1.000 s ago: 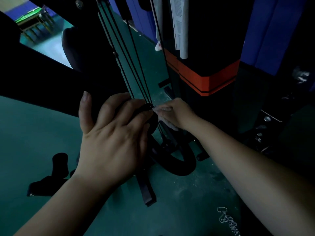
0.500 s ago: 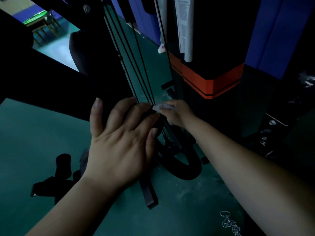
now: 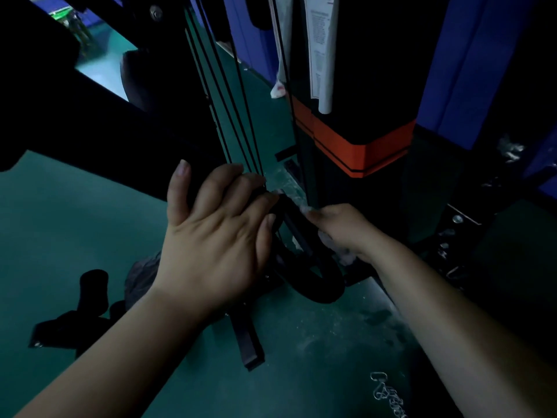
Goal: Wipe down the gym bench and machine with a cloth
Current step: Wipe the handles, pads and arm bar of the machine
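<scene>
hands at the foot of the gym machine

the green floor fills the lower half of the view, dusty and scuffed near the machine's base. the machine rises from it as a dark column with an orange band around it, a white printed sheet hanging on its front. a thick black padded part crosses the upper left. thin black cables run down at a slant from the top of the frame to a black curved bar at the base.

the left hand lies with fingers spread and lightly bent over the black part where the cables meet it, thumb raised apart; it holds nothing wrapped. the right hand sits just right of the curved bar, against the foot of the column, fingers curled round a pale cloth whose bunched end shows under the palm.

a black strap lies on the floor below the left wrist, another dark fitting sits toward the floor's left edge, and a small metal chain lies near the bottom edge.
</scene>
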Tool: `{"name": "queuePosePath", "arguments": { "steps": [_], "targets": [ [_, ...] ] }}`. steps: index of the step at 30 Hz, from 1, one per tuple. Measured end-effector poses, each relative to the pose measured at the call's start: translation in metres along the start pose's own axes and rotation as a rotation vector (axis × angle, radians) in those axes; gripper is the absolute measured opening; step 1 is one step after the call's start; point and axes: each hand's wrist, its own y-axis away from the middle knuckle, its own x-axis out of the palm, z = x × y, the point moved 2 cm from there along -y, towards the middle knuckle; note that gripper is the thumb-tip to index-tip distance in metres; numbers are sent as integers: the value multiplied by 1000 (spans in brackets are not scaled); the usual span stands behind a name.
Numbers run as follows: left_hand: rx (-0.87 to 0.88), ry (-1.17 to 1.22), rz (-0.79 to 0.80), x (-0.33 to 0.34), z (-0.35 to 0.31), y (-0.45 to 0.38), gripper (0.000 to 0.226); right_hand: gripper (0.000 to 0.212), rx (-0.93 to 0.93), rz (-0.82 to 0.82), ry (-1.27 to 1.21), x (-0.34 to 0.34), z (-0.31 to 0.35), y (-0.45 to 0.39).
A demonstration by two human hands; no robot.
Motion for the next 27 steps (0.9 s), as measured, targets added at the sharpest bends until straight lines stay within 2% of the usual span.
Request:
{"name": "queuePosePath", "arguments": {
  "steps": [3,5,7,9,12,14,16,18,21,23,25,27],
  "targets": [
    [20,5,-41,0,1,1,41,45,83,24,24,-14,2,32],
    [38,35,-87,0,1,3,39,36,41,-57,-35,-17,1,54],
    [55,98,-139,2,1,10,37,38,-2,-155,-94,-13,-4,73],
    [70,197,-196,8,-1,23,36,40,-11,-224,-107,-6,-14,90],
    [42,406,-255,22,-1,53,41,17,-7,-329,-47,8,-26,110],
    [-40,527,-256,34,3,72,43,14,21,-382,-90,16,-32,119],
    [-140,659,-188,49,7,85,36,15,73,-395,-172,31,-39,126],
    [-183,849,1,62,8,92,31,21,115,-427,-153,51,-46,131],
    [-169,1182,292,88,3,104,39,30,107,-439,-217,95,-52,137],
    [-142,1339,410,102,-3,112,46,30,59,-453,-298,126,-47,140],
    [-188,1522,522,109,-8,118,58,33,8,-471,-396,153,-42,137],
    [-244,1692,550,112,-12,120,56,35,-4,-472,-530,174,-39,134]
  ]
}}
